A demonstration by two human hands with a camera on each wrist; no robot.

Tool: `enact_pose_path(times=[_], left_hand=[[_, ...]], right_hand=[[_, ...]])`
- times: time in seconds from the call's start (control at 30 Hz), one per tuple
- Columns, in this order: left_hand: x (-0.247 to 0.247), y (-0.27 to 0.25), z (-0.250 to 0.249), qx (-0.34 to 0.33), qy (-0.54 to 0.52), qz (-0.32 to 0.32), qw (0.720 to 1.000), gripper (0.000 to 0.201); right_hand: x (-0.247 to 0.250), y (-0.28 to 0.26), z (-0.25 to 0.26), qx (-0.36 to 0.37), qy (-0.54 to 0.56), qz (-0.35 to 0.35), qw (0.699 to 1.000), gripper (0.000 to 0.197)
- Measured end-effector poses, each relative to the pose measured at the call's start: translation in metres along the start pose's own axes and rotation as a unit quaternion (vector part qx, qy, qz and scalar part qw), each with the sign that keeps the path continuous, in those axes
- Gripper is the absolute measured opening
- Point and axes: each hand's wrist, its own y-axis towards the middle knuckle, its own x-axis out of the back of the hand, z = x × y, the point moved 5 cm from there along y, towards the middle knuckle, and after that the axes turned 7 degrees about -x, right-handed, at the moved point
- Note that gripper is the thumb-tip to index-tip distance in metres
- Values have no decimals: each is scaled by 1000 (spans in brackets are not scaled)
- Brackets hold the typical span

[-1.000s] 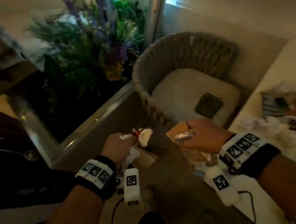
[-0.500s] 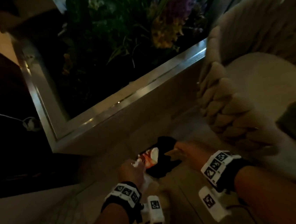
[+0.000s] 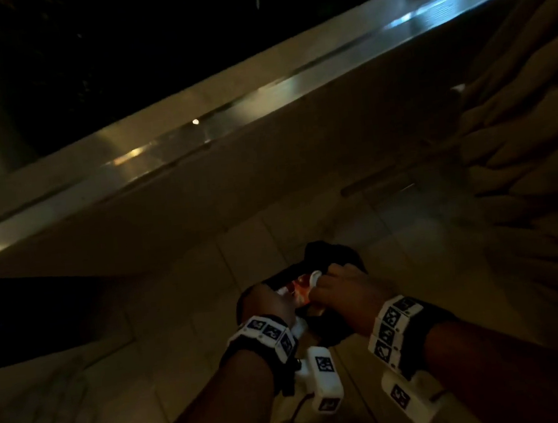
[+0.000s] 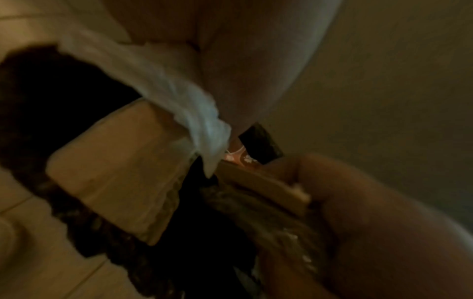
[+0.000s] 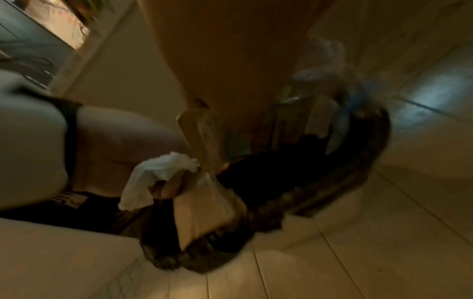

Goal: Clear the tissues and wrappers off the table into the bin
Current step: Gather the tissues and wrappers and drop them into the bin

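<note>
Both hands grip light, soft rubbish over the bin (image 3: 335, 257): left hand (image 3: 263, 302) squeezes tissue (image 4: 179, 97), right hand (image 3: 344, 290) pinches stiff brown wrapper (image 5: 199, 137).

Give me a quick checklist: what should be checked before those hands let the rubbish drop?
1. Bin with black liner sits below both hands: ok.
2. Left hand grips the white tissue: ok.
3. Right hand grips the tan wrapper: ok.
4. Rubbish hangs inside the bin's rim, not over the floor: cannot tell, blurred.
5. Room left in the bin: cannot tell.
</note>
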Motion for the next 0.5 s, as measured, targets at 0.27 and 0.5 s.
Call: enact_pose_path(times=[0.27,0.5], left_hand=[[-28,17,15,47,-191,37,980,67],[-25,-5,38,78,-307,38,948,76]], right_hand=[[-37,23,-18,-29,-2,-25,999,80],[-14,-18,-20,-93,90,-6,992,55]])
